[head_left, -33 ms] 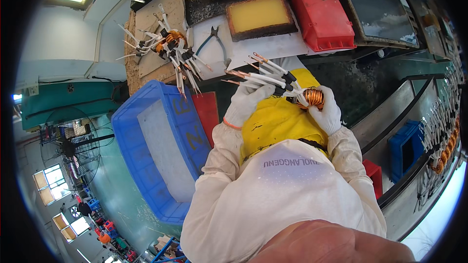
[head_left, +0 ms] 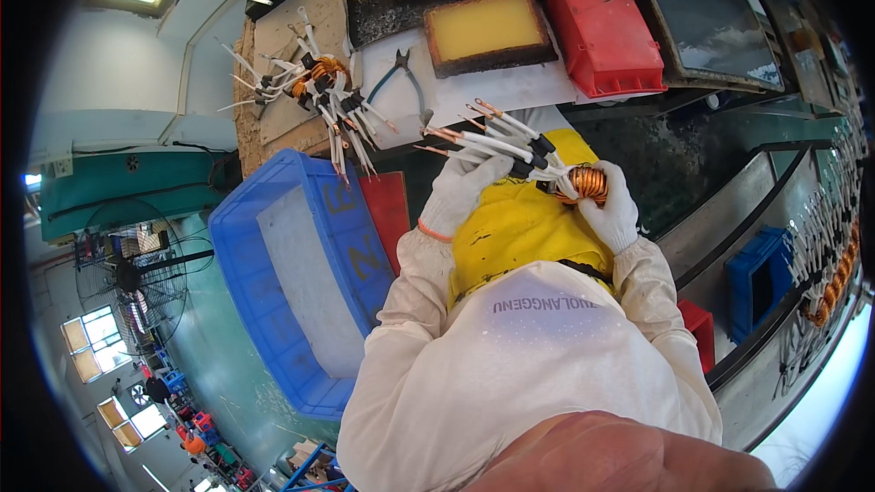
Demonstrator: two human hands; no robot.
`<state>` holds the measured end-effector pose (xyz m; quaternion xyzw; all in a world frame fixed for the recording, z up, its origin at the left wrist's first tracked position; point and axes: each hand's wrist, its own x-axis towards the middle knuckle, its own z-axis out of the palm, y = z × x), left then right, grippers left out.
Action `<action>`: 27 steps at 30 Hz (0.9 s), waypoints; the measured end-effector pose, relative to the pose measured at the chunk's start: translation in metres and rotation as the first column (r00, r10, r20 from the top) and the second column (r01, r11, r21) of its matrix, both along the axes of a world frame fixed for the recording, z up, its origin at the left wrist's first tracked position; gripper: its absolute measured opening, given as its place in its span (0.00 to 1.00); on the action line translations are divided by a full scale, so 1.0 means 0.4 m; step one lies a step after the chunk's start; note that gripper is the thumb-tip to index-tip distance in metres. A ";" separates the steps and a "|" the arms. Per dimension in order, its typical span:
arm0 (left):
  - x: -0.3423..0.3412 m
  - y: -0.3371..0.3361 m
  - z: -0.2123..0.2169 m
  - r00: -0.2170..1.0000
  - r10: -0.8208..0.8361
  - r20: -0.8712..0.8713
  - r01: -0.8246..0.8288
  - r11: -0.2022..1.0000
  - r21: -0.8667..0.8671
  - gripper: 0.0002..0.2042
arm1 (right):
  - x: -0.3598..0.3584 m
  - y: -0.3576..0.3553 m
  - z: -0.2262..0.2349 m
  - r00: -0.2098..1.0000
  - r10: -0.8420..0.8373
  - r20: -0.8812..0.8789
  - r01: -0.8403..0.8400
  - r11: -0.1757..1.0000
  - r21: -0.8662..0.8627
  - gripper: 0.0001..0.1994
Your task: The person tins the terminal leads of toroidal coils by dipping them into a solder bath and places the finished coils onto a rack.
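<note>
Above my lap I hold a copper-wound coil [head_left: 588, 184] with several white-sleeved leads [head_left: 497, 141] that end in bare copper tips. My right hand [head_left: 612, 210], in a white glove, grips the coil's wound ring from its right side. My left hand [head_left: 463, 191], gloved too, is closed round the leads, whose tips stick out up and to the left past it. Black sleeves band the leads near the ring. On the bench at the left lie more such coils [head_left: 319, 77] in a heap, and pliers [head_left: 401, 82] with blue handles rest beside them.
A blue crate [head_left: 278, 282] stands at my left, by a red panel [head_left: 387, 214]. On the bench are a rusty-rimmed tray of yellow material [head_left: 488, 27], a red bin [head_left: 603, 32] and a dark framed panel [head_left: 706, 23]. At far right, a row of finished-looking coils [head_left: 831, 282] lines a metal trough.
</note>
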<state>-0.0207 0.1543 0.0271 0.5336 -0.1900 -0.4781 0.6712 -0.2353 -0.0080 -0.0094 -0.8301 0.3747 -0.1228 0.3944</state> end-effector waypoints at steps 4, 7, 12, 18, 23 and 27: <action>-0.014 0.013 -0.056 0.973 0.134 -0.190 -0.130 0.991 0.035 0.20 | -0.007 -0.021 -0.031 0.997 -0.070 0.012 0.067 0.986 0.154 0.28; -0.024 0.032 -0.072 0.999 -0.004 -0.047 0.008 0.996 0.085 0.21 | -0.008 -0.026 -0.038 0.997 -0.075 0.017 0.072 0.985 0.155 0.29; -0.016 0.064 -0.067 0.996 0.089 -0.022 -0.088 0.995 0.056 0.20 | -0.007 -0.025 -0.040 0.996 -0.082 0.018 0.078 0.987 0.142 0.29; 0.022 0.056 -0.028 0.889 0.434 -0.146 -0.451 0.886 -0.109 0.18 | -0.007 -0.019 -0.035 0.997 -0.069 0.032 0.065 0.993 0.095 0.29; 0.047 0.063 -0.016 0.821 0.553 -0.138 -0.567 0.818 -0.093 0.10 | -0.008 -0.016 -0.040 0.996 -0.069 0.055 0.063 0.992 0.112 0.28; 0.026 0.077 -0.034 0.774 0.603 -0.192 -0.622 0.782 -0.048 0.09 | -0.006 -0.020 -0.037 0.994 -0.096 0.046 0.089 0.985 0.146 0.29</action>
